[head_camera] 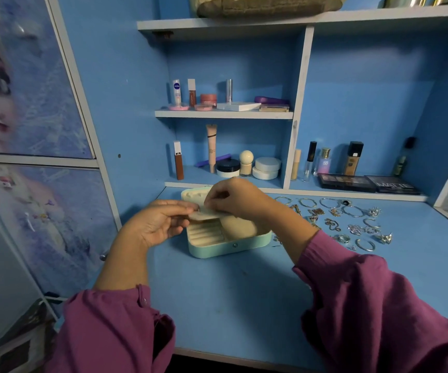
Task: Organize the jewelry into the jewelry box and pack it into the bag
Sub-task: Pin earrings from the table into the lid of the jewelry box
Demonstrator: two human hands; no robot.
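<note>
A mint-green jewelry box (225,247) stands open on the blue desk (244,297), its lid tipped back and its cream ring rolls showing. Above the box, my left hand (158,224) pinches the left end of a cream panel (204,216) that spans the box. My right hand (233,200) pinches the same panel from above, at its right end. Loose jewelry (352,224) lies spread on the desk to the right of the box: bangles, rings, chains and earrings. No bag is in view.
Shelves behind the desk hold cosmetics (228,162): tubes, jars, bottles. Two dark eyeshadow palettes (368,184) lie on the ledge at the back right. A cupboard door with a printed picture (29,130) stands at the left. A woven basket (266,6) sits on top.
</note>
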